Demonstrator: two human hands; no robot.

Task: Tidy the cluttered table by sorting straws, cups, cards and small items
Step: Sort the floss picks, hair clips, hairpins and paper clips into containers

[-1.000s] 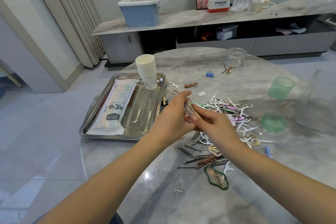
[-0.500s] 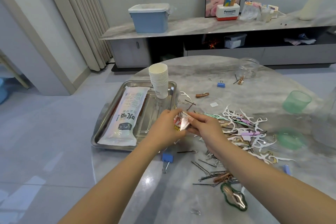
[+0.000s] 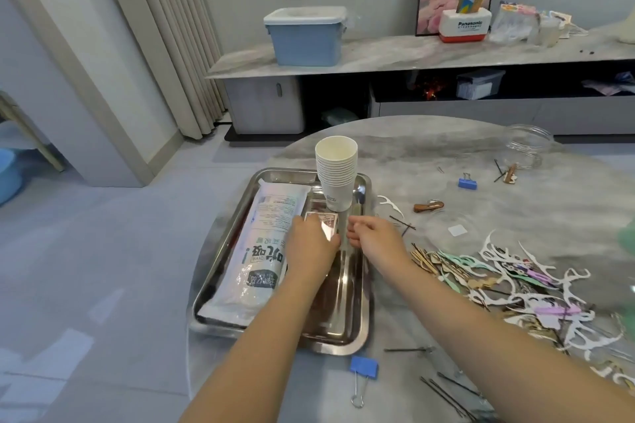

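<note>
A small pack of cards (image 3: 323, 221) is gripped by the left hand (image 3: 311, 244) over the steel tray (image 3: 360, 330), while the right hand (image 3: 372, 237) is held loosely curled, grasping nothing, just beside it.

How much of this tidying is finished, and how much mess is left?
Done: the straw pack and cup stack sit in the tray. In hand: the left hand sets the cards in the tray, with the right hand beside. Left: floss picks, hairpins and binder clips litter the table.
</note>
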